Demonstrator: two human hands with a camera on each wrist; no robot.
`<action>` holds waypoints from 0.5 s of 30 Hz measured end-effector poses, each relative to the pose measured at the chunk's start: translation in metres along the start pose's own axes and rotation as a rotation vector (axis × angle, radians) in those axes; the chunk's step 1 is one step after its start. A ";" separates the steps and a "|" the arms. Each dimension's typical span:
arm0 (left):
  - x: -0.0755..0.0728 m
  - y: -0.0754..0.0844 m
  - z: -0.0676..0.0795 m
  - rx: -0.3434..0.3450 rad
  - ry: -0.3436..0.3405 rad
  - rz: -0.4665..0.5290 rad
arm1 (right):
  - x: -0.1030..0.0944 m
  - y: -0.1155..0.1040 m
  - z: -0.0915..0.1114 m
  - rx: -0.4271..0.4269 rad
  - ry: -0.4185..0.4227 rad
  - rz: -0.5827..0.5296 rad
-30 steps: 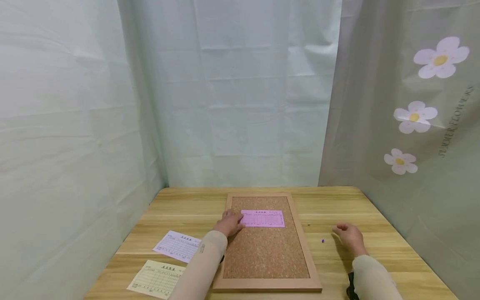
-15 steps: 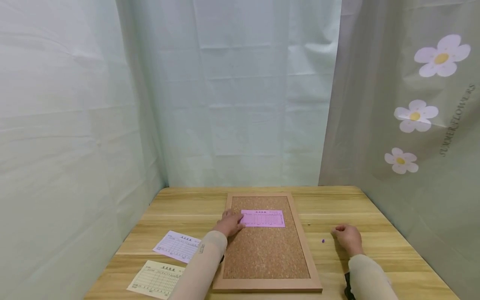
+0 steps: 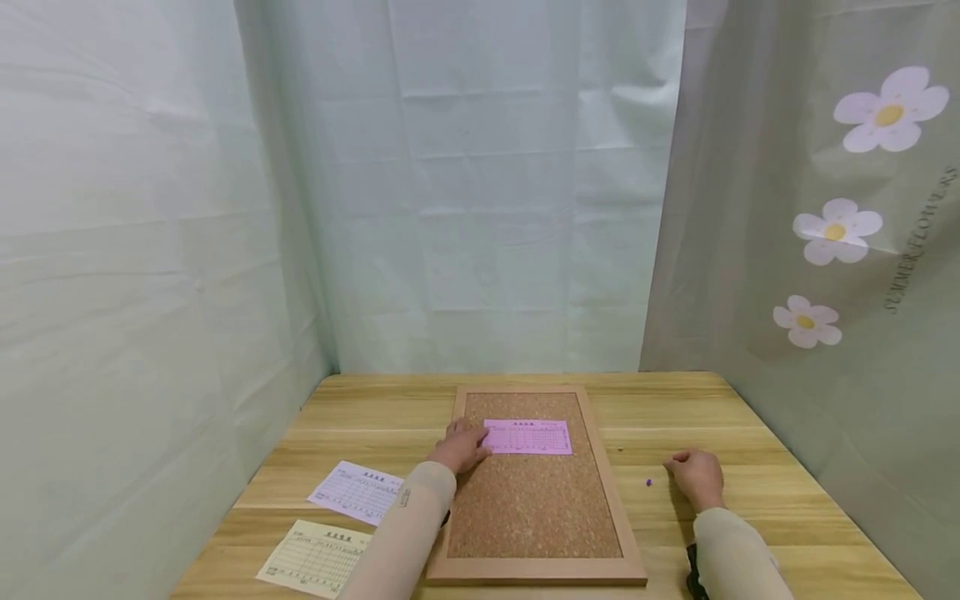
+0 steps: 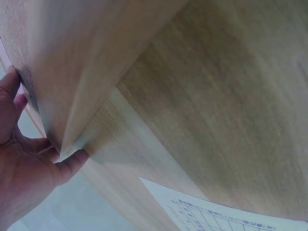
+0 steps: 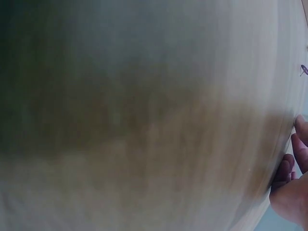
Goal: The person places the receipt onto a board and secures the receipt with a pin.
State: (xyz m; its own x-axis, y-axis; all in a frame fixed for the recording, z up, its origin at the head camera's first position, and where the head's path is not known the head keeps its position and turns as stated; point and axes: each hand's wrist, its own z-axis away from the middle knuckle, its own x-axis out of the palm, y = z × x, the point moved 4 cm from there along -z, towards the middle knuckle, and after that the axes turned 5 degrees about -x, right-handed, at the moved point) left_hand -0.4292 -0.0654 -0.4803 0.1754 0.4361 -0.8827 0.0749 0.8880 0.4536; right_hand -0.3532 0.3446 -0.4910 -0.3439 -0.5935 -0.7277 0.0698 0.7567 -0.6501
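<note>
A pink printed slip (image 3: pixel 527 437) lies across the upper part of a wood-framed cork board (image 3: pixel 536 508). My left hand (image 3: pixel 460 446) rests at the board's left edge, its thumb side touching the slip's left end. In the left wrist view the fingers (image 4: pixel 72 164) are spread over the frame's edge. On the table right of the board lies a tiny purple push pin (image 3: pixel 648 482). Just beyond it my right hand (image 3: pixel 697 479) rests low on the table, thumb and forefinger close together. Whether anything small is between those fingertips is not visible.
A pale lilac printed slip (image 3: pixel 356 492) and a yellow printed slip (image 3: pixel 315 557) lie left of the board, partly behind the left sleeve. A tiny dark speck (image 3: pixel 620 450) sits on the table near the board. Pale curtains (image 3: pixel 487 208) stand around the table.
My right thumb and forefinger have drawn closer together, and the right forearm has shifted slightly left. The left hand and the pink slip stay in place.
</note>
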 end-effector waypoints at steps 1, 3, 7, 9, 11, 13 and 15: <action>0.000 0.000 0.000 0.001 0.002 -0.004 | 0.000 0.000 0.000 0.005 -0.001 0.000; 0.000 0.000 -0.001 0.005 0.004 -0.013 | 0.001 0.001 -0.001 0.013 0.000 0.004; -0.001 0.000 0.000 0.008 0.003 -0.026 | 0.001 0.002 -0.002 0.011 0.005 0.018; -0.001 0.000 0.000 0.008 0.002 -0.028 | 0.001 0.002 -0.002 0.004 0.008 0.024; -0.001 0.000 0.001 0.010 0.002 -0.030 | 0.000 0.002 -0.001 -0.004 0.012 0.026; -0.002 0.001 0.002 0.016 0.003 -0.032 | -0.001 0.000 0.000 -0.007 0.013 0.023; -0.002 0.002 0.003 0.025 0.000 -0.039 | -0.002 -0.001 0.000 -0.003 0.012 0.027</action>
State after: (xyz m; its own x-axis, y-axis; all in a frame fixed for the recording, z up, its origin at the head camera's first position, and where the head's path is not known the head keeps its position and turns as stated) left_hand -0.4262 -0.0655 -0.4773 0.1714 0.4009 -0.8999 0.1068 0.9005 0.4215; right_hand -0.3523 0.3449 -0.4895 -0.3534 -0.5691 -0.7424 0.0767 0.7733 -0.6293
